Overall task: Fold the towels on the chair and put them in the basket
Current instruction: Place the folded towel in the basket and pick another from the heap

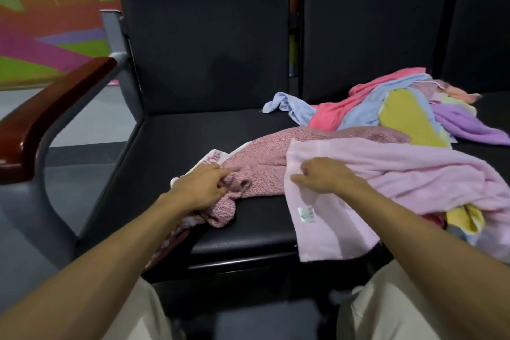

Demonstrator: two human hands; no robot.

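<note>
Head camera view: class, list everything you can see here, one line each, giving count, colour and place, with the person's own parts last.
Padded leather chair seats: at least two, black, side by side.
Glossy wooden armrest: one, red-brown, far left.
Speckled terry towel: one, dusty pink, left seat.
Plain terry towel: one, pale pink, overhanging seat front, right.
Heap of loose towels: several, blue, coral, yellow, purple, right seat.
Painted surface: one, green, orange, magenta, upper left.
Left hand: one, grips speckled terry towel.
Right hand: one, pinches plain terry towel.
Trouser legs: two, cream, bottom.
</note>
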